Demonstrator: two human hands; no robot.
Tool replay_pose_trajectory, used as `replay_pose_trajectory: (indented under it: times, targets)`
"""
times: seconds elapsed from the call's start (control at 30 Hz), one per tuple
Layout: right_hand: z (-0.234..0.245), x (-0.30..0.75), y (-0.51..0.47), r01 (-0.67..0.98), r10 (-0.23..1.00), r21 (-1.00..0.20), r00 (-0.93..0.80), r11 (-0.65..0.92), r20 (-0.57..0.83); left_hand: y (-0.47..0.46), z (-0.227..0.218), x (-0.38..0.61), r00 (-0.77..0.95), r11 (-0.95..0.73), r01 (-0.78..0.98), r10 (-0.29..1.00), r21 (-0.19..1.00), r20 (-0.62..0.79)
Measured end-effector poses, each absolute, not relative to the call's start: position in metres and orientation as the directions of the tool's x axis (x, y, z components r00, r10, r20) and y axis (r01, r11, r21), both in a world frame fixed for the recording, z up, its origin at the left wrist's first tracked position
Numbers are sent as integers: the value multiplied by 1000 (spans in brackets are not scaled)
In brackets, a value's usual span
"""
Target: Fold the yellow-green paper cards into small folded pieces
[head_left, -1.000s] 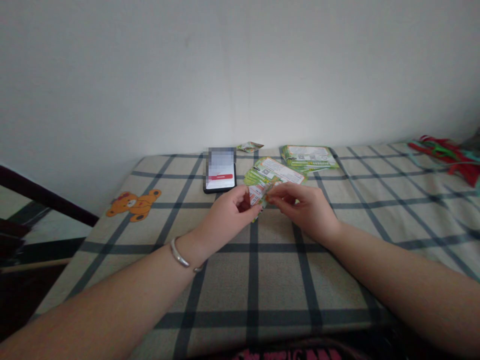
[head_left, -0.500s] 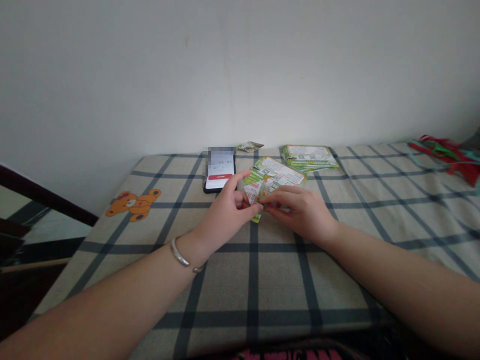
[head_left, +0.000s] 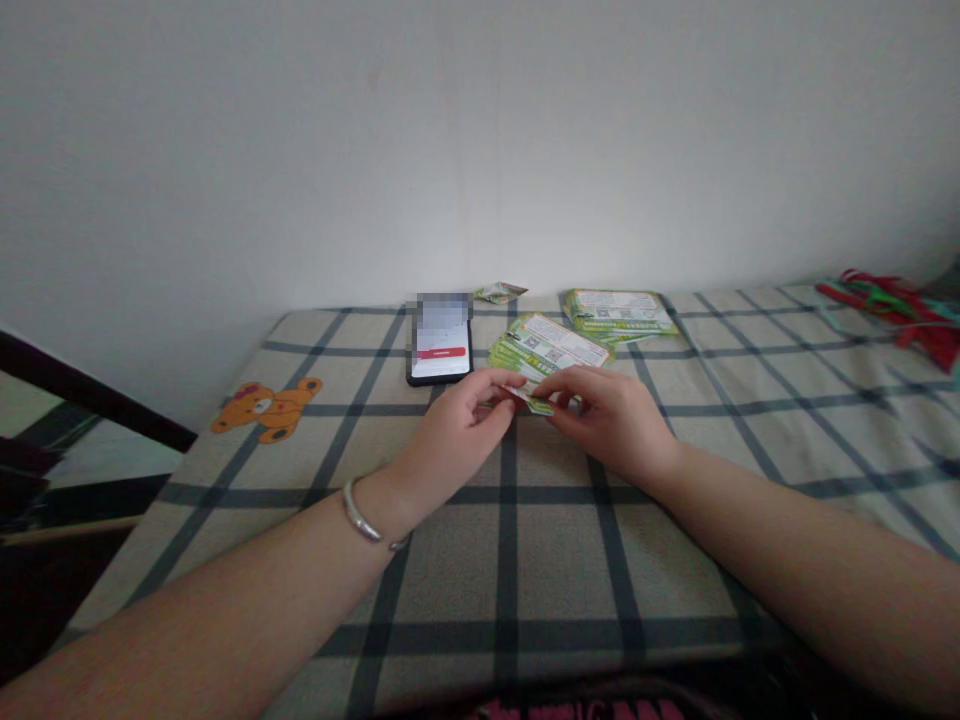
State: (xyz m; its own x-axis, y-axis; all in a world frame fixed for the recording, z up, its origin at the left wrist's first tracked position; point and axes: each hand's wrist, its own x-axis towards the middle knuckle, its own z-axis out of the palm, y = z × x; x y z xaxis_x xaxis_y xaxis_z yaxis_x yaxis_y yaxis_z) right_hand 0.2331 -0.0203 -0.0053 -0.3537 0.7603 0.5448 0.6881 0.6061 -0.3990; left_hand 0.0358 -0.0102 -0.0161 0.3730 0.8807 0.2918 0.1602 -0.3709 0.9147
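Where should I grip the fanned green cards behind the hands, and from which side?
Try the cards' left end, from the left: the stack lies flat with staggered edges, while the left hand and right hand pinch a small card over the near edge.

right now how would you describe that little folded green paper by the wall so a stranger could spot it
Start at the far edge of the checked cloth, where it meets the white wall. Just beyond the top right corner of the black smartphone lies a small folded green-and-white paper scrap. Unlike the flat stacks of green printed cards to its right, it lies alone and crumpled.
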Motion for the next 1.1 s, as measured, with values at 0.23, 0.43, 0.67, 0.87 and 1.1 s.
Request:
replay_pose_trajectory:
  times: [0.23,0.43,0.67,0.87,1.1]
  targets:
    - [-8,235,-20,642,747,-444,-329,625,577,-12,-11,34,296,-515,336,853,788,431]
    - [-8,235,-20,552,720,-496,-325,671,613,-13,-7,31,293,-686,505,707,523,644]
    - [-7,232,-19,360,775,-687,-337,631,535,-14,-7,32,393,-743,418,666,522,634]
    - [-5,231,-22,401,783,-673,-318,622,534,-16,-8,32,379,-702,459,709,544,595]
    - [-1,228,-24,333,807,-735,-240,591,540,-21,-5,33,368,-637,427,771,642,520]
